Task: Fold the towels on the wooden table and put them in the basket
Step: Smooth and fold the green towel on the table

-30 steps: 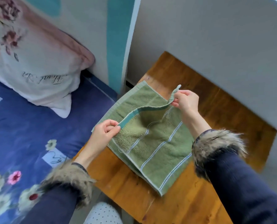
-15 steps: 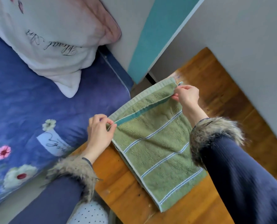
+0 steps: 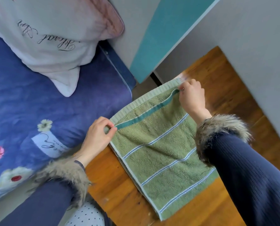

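- Green striped terry towel [image 3: 160, 149]: folded flat on the wooden table [image 3: 116, 190]; left hand [image 3: 97, 136] and right hand [image 3: 192, 97] pinch its far corners.
- Blue floral bedsheet [image 3: 46, 103], white scripted pillow [image 3: 54, 38]: left of the towel.

Green striped towel [image 3: 162, 149] folded on wooden table [image 3: 119, 193], left hand [image 3: 96, 137] and right hand [image 3: 192, 97] pinching its top corners, pillow [image 3: 54, 38] on blue bedsheet [image 3: 38, 98] alongside

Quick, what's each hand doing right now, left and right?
Left hand: closed, pinching one corner of the green towel.
Right hand: closed, pinching the towel's other top corner.
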Tool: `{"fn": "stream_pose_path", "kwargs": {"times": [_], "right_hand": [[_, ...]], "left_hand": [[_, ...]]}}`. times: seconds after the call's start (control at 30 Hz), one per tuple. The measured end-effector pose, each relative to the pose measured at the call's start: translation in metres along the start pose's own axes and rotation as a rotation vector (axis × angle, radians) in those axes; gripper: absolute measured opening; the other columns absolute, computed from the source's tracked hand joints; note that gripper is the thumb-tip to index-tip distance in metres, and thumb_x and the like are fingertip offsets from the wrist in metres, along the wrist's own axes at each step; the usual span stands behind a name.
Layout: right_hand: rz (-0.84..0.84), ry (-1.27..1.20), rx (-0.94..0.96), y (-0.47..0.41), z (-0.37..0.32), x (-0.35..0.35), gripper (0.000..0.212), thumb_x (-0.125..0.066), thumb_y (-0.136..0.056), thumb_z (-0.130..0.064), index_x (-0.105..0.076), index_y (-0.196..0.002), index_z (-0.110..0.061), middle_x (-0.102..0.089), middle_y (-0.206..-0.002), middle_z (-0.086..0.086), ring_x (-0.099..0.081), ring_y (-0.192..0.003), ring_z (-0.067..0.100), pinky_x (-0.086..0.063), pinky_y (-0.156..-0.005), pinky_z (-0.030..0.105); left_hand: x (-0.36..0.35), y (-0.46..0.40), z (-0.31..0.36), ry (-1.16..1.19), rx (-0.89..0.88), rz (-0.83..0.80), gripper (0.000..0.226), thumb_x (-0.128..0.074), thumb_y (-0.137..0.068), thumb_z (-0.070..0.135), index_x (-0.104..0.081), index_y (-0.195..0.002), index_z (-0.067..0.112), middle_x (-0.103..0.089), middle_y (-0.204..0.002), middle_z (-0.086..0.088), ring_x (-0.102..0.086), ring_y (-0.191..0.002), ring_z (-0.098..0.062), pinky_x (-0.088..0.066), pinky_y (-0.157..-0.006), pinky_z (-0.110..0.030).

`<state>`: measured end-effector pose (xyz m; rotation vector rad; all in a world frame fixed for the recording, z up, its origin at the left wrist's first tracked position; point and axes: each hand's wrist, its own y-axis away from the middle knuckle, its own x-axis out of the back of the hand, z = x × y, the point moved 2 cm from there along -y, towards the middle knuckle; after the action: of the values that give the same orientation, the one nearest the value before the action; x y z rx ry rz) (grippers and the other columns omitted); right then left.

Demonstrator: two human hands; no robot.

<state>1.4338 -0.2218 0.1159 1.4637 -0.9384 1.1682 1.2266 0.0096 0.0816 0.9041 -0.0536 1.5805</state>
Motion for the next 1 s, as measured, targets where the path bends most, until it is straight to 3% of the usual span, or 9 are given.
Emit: {"fn": "stream_pose_path", "kwargs": {"times": [0.17,0.27,0.37,0.47,0.57,0.73,0.8,1.0], "right_hand": [[0.077,-0.055,0.097,-0.001,0.0,0.005,0.021,-0.045,-0.093,-0.009,-0.062,-0.1,0.001,-0.056,-0.113,0.017,-0.047,-0.105,0.032,-0.043,-0.087,0.045],[-0.036,-0.04,0.313,-0.007,-0.005,0.001,0.019,-0.045,-0.092,-0.003,-0.063,-0.094,0.001,-0.051,-0.134,0.017,-0.041,-0.127,0.034,-0.035,-0.107,0.046],[-0.126,0.001,0.372,-0.015,-0.009,0.001,0.02,-0.044,-0.091,0.0,-0.063,-0.096,0.002,-0.048,-0.138,0.016,-0.041,-0.129,0.033,-0.032,-0.108,0.042],[-0.113,0.057,0.349,-0.018,-0.01,0.004,0.019,-0.043,-0.092,-0.004,-0.061,-0.098,0.001,-0.055,-0.118,0.015,-0.046,-0.109,0.032,-0.042,-0.088,0.046],[-0.13,0.069,0.334,-0.014,-0.009,0.007,0.02,-0.04,-0.092,-0.006,-0.058,-0.097,0.001,-0.053,-0.106,0.018,-0.044,-0.102,0.033,-0.043,-0.082,0.045],[-0.194,-0.098,0.217,0.001,-0.005,0.022,0.006,-0.043,-0.09,-0.007,-0.045,-0.084,-0.008,-0.04,-0.092,0.008,-0.046,-0.068,0.027,-0.043,-0.063,0.04],[-0.157,-0.127,0.178,0.011,0.004,0.031,0.006,-0.045,-0.089,-0.009,-0.044,-0.083,-0.008,-0.037,-0.09,0.006,-0.046,-0.064,0.028,-0.042,-0.061,0.038],[0.019,-0.379,-0.036,0.071,0.057,0.079,0.006,-0.052,-0.082,-0.006,-0.049,-0.077,-0.007,-0.047,-0.088,0.004,-0.047,-0.074,0.02,-0.032,-0.067,0.025]], "left_hand": [[0.002,-0.006,-0.002,-0.068,0.005,0.003,0.013,-0.066,-0.084,0.024,-0.059,-0.074,0.021,-0.058,-0.085,0.008,-0.056,-0.081,-0.013,-0.04,-0.075,-0.028],[0.003,-0.007,-0.002,-0.067,-0.002,0.004,0.013,-0.067,-0.083,0.024,-0.059,-0.072,0.023,-0.059,-0.084,0.008,-0.057,-0.079,-0.012,-0.041,-0.074,-0.028],[0.004,-0.008,-0.003,-0.06,-0.006,0.002,0.014,-0.068,-0.082,0.024,-0.059,-0.071,0.024,-0.059,-0.083,0.009,-0.057,-0.078,-0.012,-0.042,-0.075,-0.028],[0.006,-0.008,-0.003,-0.053,-0.006,-0.001,0.013,-0.068,-0.082,0.025,-0.061,-0.072,0.024,-0.06,-0.083,0.01,-0.057,-0.078,-0.011,-0.04,-0.074,-0.027],[0.009,-0.009,-0.001,-0.055,-0.016,-0.031,0.01,-0.067,-0.083,0.026,-0.063,-0.074,0.022,-0.062,-0.084,0.01,-0.057,-0.08,-0.01,-0.04,-0.074,-0.027],[0.019,-0.006,0.017,-0.04,-0.107,-0.058,0.009,-0.064,-0.085,0.023,-0.063,-0.077,0.02,-0.062,-0.081,0.011,-0.057,-0.078,-0.006,-0.041,-0.07,-0.02],[0.025,-0.002,0.029,-0.019,-0.133,-0.065,0.009,-0.062,-0.087,0.022,-0.061,-0.079,0.019,-0.06,-0.079,0.013,-0.055,-0.076,-0.004,-0.038,-0.068,-0.013],[0.044,0.009,0.076,0.01,-0.225,-0.086,0.014,-0.056,-0.091,0.02,-0.052,-0.078,0.025,-0.058,-0.081,0.012,-0.053,-0.078,-0.003,-0.036,-0.066,-0.013]]}}
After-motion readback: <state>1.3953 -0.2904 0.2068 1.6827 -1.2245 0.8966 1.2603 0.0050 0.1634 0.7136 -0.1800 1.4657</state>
